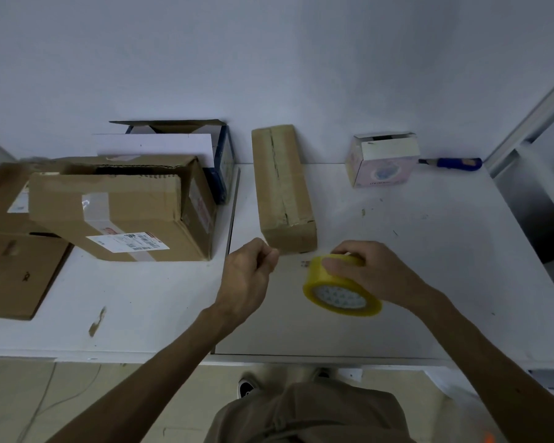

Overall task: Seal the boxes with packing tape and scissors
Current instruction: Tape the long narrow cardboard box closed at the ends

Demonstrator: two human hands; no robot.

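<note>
Both busy: right hand (368,270) grips the tape roll (339,294), left hand (247,273) pinches its end; slack tape could fold and stick to itself.

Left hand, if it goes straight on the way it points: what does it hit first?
Likely the near end of the narrow box, just past the left hand and its knuckles. Depth is unclear from one view, so it could pass above.

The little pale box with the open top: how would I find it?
Go to the white table, then its far right end by the wall. The little box stands there beside a blue-handled tool. Unlike the brown cardboard boxes, it is pinkish white.
</note>
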